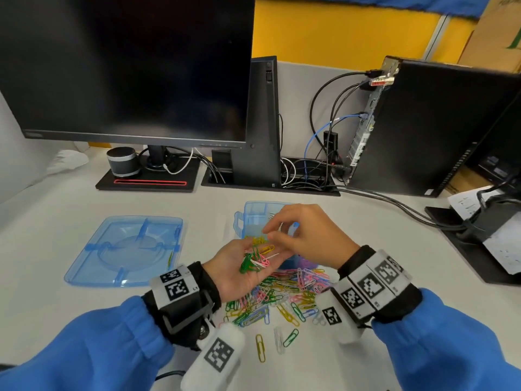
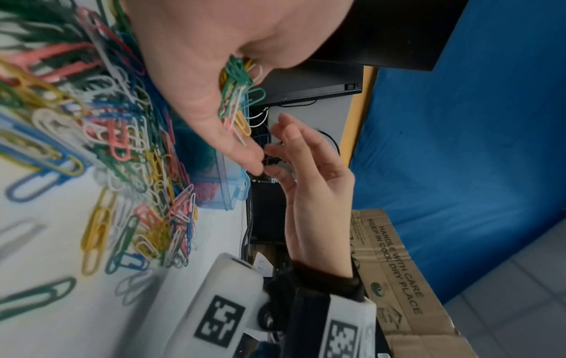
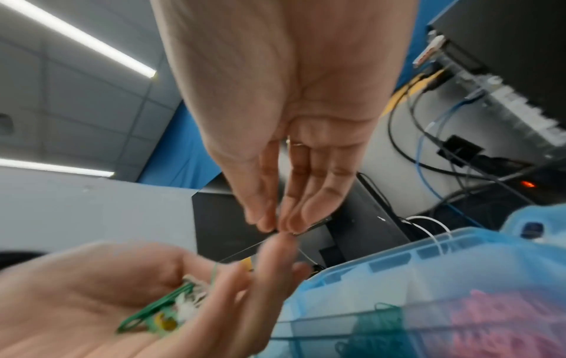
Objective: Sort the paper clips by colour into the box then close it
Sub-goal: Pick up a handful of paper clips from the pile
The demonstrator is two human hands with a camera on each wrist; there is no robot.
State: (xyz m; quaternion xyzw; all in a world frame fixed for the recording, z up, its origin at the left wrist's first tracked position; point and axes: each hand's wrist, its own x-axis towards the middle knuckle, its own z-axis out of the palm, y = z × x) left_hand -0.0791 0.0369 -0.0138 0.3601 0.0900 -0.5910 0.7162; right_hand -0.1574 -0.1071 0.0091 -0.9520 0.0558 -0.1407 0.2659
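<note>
My left hand (image 1: 253,251) lies palm up above the desk and carries a small bunch of green, pink, white and yellow paper clips (image 1: 255,261) (image 2: 235,97). Just past it my right hand (image 1: 270,231) (image 3: 277,227) hovers over the open blue box (image 1: 248,210), thumb and fingertips pinching what looks like a white clip. The box (image 3: 398,261) holds sorted clips: yellow at the near left, green and pink in other compartments. A big mixed pile of clips (image 1: 284,294) (image 2: 122,145) lies on the desk under my wrists. The blue lid (image 1: 127,249) lies flat to the left.
A monitor (image 1: 127,66) and a small speaker (image 1: 122,162) stand at the back left. A computer tower (image 1: 437,128) with cables (image 1: 394,204) stands at the back right. A black device with papers (image 1: 493,238) sits at the right edge. Stray clips (image 1: 260,348) lie near the front.
</note>
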